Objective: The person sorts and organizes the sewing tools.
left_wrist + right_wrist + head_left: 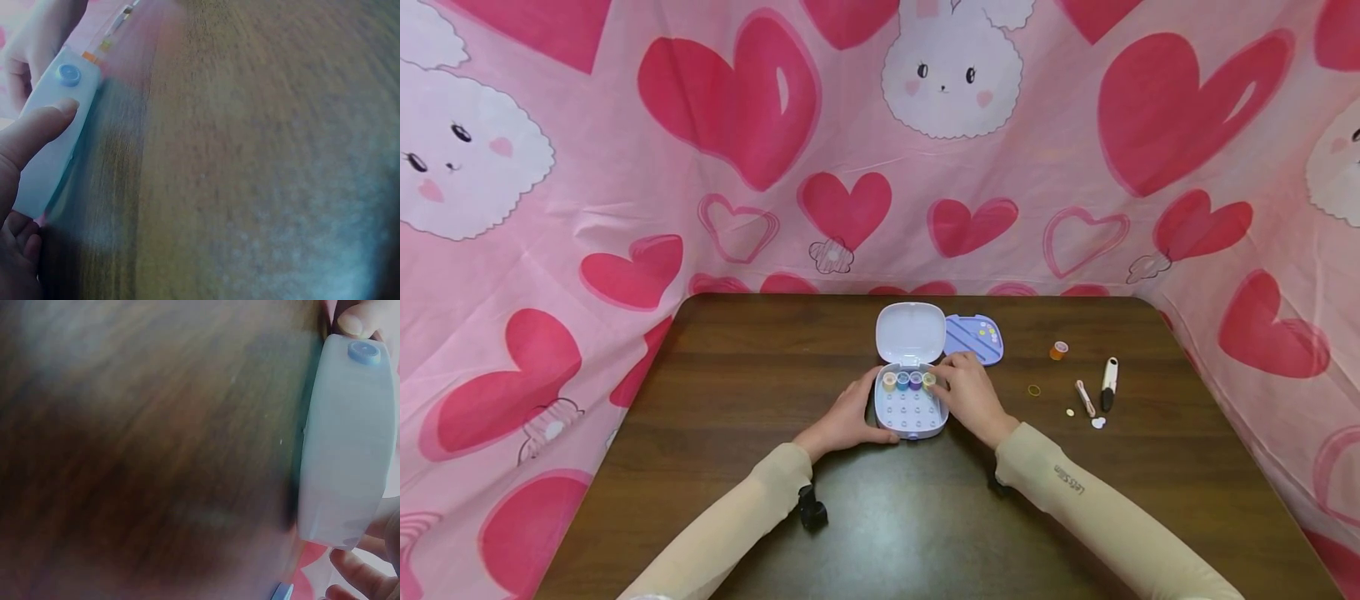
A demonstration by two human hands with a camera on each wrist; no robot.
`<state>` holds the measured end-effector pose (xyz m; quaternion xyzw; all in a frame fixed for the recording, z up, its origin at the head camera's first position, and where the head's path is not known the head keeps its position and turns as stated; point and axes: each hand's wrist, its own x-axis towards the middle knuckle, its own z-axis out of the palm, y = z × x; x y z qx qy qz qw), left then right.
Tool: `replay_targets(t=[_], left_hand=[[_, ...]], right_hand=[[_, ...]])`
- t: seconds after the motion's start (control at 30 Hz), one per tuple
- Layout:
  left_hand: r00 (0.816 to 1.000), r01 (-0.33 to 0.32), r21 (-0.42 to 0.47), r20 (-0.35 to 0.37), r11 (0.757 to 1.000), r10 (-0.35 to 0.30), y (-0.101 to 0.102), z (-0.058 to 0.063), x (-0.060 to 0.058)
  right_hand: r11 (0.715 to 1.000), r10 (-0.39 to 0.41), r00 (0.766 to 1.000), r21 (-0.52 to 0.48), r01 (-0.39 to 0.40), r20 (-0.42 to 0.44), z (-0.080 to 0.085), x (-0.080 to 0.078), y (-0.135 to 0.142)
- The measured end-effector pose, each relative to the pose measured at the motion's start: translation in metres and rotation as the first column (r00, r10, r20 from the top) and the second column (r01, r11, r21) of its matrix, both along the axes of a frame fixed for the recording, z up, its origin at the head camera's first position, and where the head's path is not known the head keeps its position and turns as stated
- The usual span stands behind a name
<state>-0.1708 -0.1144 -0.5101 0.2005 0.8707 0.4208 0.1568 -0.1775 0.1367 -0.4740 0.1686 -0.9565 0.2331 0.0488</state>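
Observation:
An open white sewing box (913, 434) with rows of small pegs sits mid-table, its lid (911, 332) tipped back. Along its back row stand a cream thread spool (890, 382), a blue spool (903, 381), a purple spool (916, 380) and a yellow spool (929, 380). My left hand (847, 421) grips the box's left side, thumb on the front wall near the blue button latch (68, 75). Reaching over the right rim, my right hand (972, 395) pinches the yellow spool at the end of the row. Its other fingers (359, 573) are by the box's side.
Behind the box lies a lilac tray (964, 339) with small buttons. Farther right are an orange spool (1058, 351), a yellow ring (1034, 390), a white-and-black tool (1108, 384), a thin pale bundle (1086, 398) and small white pieces (1098, 422). A patterned pink cloth hangs behind.

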Motion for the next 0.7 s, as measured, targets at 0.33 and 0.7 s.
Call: replay_targets(t=[0.33,0.7], left_hand=[[1.0,0.001,0.007,0.002,1.0,-0.001,0.0001,0.0008,0.0001],[1.0,0.006,-0.001,-0.005,1.0,-0.006,-0.0004,0.0006,0.0001]], right_hand=[[1.0,0.012,1.0,-0.019,-0.012,0.003,-0.0009,0.0003,0.0009],[0.999,0.03,0.999,-0.023,-0.031,-0.018,-0.0008,0.0007,0.003]])
